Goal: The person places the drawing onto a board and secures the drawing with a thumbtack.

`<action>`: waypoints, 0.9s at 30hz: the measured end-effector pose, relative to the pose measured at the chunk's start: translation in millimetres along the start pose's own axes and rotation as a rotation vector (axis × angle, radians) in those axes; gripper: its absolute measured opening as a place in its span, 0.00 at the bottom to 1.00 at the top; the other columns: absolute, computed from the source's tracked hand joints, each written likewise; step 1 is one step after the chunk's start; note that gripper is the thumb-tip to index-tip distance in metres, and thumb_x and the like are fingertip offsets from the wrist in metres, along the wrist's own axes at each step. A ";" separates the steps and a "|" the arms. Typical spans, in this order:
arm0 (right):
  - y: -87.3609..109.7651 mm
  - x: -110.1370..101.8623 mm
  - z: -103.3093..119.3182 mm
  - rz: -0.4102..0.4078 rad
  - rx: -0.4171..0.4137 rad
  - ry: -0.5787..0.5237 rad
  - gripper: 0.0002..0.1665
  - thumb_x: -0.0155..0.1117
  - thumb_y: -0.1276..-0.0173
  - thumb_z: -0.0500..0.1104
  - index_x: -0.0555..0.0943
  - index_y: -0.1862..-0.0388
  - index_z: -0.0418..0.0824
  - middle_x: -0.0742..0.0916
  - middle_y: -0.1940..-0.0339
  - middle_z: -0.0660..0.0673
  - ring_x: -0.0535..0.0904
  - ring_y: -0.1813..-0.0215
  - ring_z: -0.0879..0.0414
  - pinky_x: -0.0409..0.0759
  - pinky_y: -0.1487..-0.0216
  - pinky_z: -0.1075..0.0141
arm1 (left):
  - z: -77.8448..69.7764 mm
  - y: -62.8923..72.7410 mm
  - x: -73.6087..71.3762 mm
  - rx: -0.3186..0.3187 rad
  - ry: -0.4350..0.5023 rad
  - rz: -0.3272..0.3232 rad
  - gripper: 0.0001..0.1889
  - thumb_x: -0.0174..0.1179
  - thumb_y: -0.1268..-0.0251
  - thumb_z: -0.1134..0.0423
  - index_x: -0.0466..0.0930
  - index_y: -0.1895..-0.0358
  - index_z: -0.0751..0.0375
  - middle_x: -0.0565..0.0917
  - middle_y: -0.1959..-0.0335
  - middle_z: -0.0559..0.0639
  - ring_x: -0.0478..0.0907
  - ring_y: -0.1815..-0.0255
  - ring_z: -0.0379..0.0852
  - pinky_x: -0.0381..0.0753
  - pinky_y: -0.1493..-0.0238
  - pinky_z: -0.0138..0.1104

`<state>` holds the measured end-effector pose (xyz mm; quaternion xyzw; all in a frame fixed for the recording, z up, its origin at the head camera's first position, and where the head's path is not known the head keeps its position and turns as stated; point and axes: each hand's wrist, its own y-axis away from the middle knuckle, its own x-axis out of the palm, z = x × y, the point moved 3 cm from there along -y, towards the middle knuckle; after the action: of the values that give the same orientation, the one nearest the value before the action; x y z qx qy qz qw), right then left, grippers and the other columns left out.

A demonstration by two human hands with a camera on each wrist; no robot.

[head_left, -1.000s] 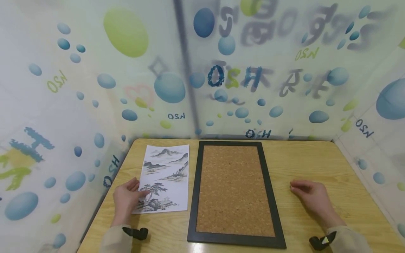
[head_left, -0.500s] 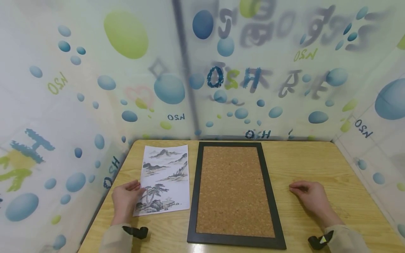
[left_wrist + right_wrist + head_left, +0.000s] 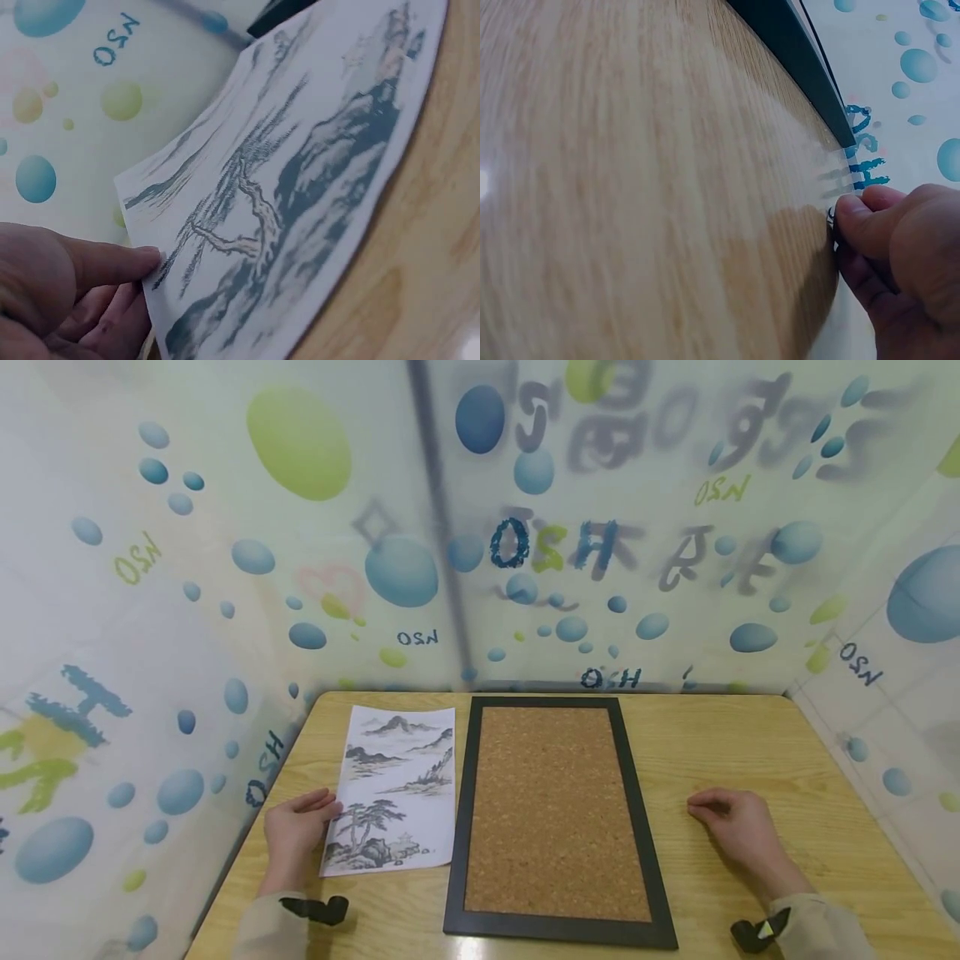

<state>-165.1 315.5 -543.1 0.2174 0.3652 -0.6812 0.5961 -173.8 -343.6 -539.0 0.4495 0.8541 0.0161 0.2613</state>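
Observation:
A sheet of paper with an ink landscape (image 3: 397, 789) lies just left of the black-framed cork board (image 3: 558, 810). My left hand (image 3: 295, 835) pinches its left edge, thumb on top, fingers beneath. In the left wrist view the paper (image 3: 285, 195) bows, and the thumb of my left hand (image 3: 75, 292) presses on its edge. To the right of the board, my right hand (image 3: 735, 827) is idle, fingers loosely curled and thumb near the index fingertip. Nothing shows in the right hand (image 3: 900, 255) in the right wrist view.
The wooden table (image 3: 720, 735) carries the board and paper. Pale patterned walls (image 3: 360, 568) enclose the table at the back and both sides. Part of the dark frame (image 3: 810, 75) rises at the top of the right wrist view.
The sheet shifted slightly left, then right, so its right edge is now closer to the board's frame. My left thumb sits nearer the sheet's edge. The right hand has barely moved.

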 end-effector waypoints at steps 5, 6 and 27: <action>-0.2 -0.7 1.3 0.019 0.014 0.016 0.07 0.77 0.37 0.27 0.90 0.66 0.38 0.91 0.65 0.43 0.88 0.60 0.44 0.83 0.64 0.67 | 1.7 -1.8 2.2 -0.035 0.013 0.040 0.25 0.71 0.30 0.70 0.79 0.32 0.71 0.82 0.37 0.69 0.79 0.35 0.63 0.76 0.33 0.53; -0.4 -0.8 1.1 0.021 0.021 0.017 0.07 0.77 0.36 0.27 0.90 0.66 0.38 0.91 0.65 0.42 0.88 0.60 0.44 0.82 0.64 0.67 | 2.2 -2.4 2.6 -0.044 0.000 0.046 0.24 0.70 0.29 0.69 0.80 0.32 0.70 0.82 0.36 0.69 0.78 0.34 0.64 0.75 0.31 0.54; 0.6 -4.1 8.1 0.006 0.123 -0.088 0.07 0.78 0.32 0.35 0.89 0.63 0.30 0.92 0.62 0.39 0.87 0.61 0.56 0.80 0.64 0.76 | -3.2 2.3 1.1 -0.133 0.018 0.222 0.30 0.63 0.22 0.62 0.69 0.26 0.77 0.67 0.25 0.73 0.65 0.25 0.64 0.64 0.25 0.55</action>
<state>-162.6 312.0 -535.0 0.2244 0.2954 -0.7093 0.5994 -174.0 -340.7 -536.0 0.5229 0.7983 0.1057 0.2795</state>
